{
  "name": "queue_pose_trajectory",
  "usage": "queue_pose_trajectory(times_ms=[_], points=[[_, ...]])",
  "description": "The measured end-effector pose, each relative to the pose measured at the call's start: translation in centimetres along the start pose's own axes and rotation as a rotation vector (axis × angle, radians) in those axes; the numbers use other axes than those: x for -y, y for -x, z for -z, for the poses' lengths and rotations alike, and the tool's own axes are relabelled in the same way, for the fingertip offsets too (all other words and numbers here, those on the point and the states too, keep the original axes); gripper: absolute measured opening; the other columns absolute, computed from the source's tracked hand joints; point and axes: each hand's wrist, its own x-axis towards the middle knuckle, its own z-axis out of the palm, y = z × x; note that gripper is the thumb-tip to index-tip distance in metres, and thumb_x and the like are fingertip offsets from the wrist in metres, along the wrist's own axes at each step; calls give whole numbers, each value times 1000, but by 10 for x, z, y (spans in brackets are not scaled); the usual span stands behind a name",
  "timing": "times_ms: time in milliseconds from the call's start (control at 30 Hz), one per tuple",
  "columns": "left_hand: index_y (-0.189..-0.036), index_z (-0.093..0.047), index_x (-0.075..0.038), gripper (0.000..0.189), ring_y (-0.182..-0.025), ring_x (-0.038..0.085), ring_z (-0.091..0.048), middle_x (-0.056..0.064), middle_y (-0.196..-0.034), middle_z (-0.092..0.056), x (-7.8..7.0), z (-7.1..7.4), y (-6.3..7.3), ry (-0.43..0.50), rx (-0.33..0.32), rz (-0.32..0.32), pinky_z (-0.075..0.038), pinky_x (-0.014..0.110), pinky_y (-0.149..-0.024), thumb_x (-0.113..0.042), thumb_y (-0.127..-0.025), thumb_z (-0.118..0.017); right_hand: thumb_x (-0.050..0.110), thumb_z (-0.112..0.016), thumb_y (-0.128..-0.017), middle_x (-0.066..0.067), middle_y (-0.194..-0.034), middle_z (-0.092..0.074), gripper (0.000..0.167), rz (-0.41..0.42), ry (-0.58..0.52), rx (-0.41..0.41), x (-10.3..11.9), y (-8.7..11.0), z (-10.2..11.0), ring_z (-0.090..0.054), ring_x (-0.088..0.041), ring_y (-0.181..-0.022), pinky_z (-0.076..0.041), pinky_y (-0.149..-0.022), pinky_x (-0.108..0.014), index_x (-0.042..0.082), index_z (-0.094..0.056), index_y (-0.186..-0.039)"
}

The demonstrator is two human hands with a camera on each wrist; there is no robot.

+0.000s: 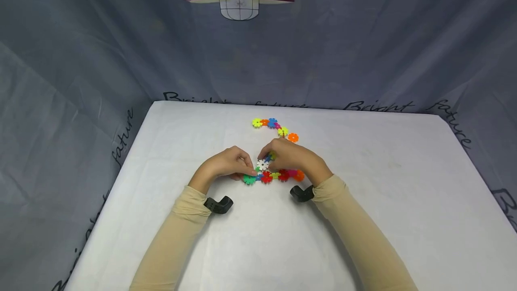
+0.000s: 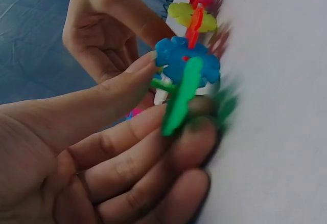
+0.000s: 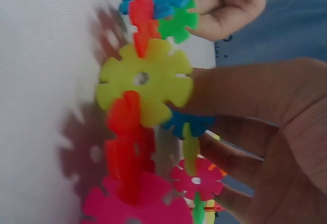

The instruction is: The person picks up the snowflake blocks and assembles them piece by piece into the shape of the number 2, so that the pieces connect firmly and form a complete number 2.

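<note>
Notched plastic flower discs are linked into a colourful chain on the table. My left hand [image 1: 226,164] pinches its left end, where a green disc [image 2: 181,101] is slotted into a blue disc [image 2: 171,63]; the thumb presses the blue one. Rightward along the chain come red discs [image 1: 266,177], a yellow disc [image 3: 163,81] and an orange disc [image 1: 299,175]. My right hand [image 1: 291,155] bends over a second branch, its fingers curled about discs beside a white disc [image 1: 262,165]. The palm partly hides that branch, so the exact grip point is unclear.
Beyond the right hand lie more discs: a yellow disc [image 1: 257,123], a blue disc [image 1: 272,123] and an orange disc [image 1: 293,137]. The white table [image 1: 383,201] meets a grey printed curtain [image 1: 347,48] at its back edge. Each wrist wears a black camera [image 1: 219,205].
</note>
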Motion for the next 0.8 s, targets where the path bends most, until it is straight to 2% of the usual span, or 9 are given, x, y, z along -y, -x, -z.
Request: queue_pose_trajectory(times_ms=[100, 167, 200, 267, 333, 433, 700, 800], points=[[-90, -78, -5, 17, -56, 10, -60, 0, -67, -70, 0, -2, -2, 57, -11, -5, -56, 24, -60, -20, -89, -82, 8, -80, -86, 2, -118, -77, 34, 14, 35, -28, -1, -2, -3, -62, -22, -115, -54, -99, -40, 15, -79, -119], [-89, -78, -3, 16, -55, 10, -61, 0, -68, -71, 1, -4, -3, 99, -26, -1, -57, 24, -59, -18, -89, -83, 8, -80, -86, 1, -119, -78, 33, 35, 48, -47, -2, -3, -4, -64, -20, -111, -55, -96, -38, 14, -79, -118], [-88, -78, -3, 16, -55, 10, -61, 0, -68, -72, 1, -5, -3, 118, -33, 6, -57, 24, -59, -18, -88, -83, 7, -80, -86, 0, -119, -78, 33, 40, 47, -55, -3, -3, -5, -64, -18, -106, -56, -92, -35, 14, -79, -118], [-87, -78, -2, 16, -56, 10, -62, 1, -70, -73, 2, -5, -3, 148, -47, 13, -58, 25, -59, -17, -87, -84, 4, -78, -86, -3, -117, -78, 33, 57, 28, -65, -4, -3, -5, -65, -15, -85, -56, -77, -29, 12, -79, -118], [-86, -78, -2, 16, -56, 10, -63, 1, -71, -74, 2, -6, -3, 170, -62, 17, -58, 26, -60, -17, -87, -84, 0, -76, -85, -5, -115, -78, 34, 66, -2, -73, -5, -2, -4, -59, -13, -66, -53, -63, -25, 10, -79, -117], [-84, -78, -3, 16, -56, 10, -62, 0, -70, -74, 1, -7, -3, 186, -83, 25, -58, 26, -59, -17, -86, -85, -4, -72, -85, -6, -113, -77, 35, 71, -26, -80, -6, -1, -4, -50, -12, -48, -48, -54, -24, 9, -79, -117], [-84, -78, -2, 16, -53, 10, -61, 2, -70, -75, 2, -10, -4, 198, -94, 30, -57, 25, -58, -16, -84, -87, -4, -72, -85, -7, -117, -78, 35, 80, 1, -89, -6, -1, -4, -51, -12, -55, -48, -62, -25, 9, -79, -116], [-84, -78, -2, 17, -54, 9, -61, 2, -69, -74, 1, -11, -5, 182, -92, 26, -57, 25, -58, -17, -85, -86, -3, -73, -86, -6, -118, -77, 33, 88, 14, -94, -8, 1, -5, -62, -12, -73, -54, -73, -26, 8, -79, -117]])
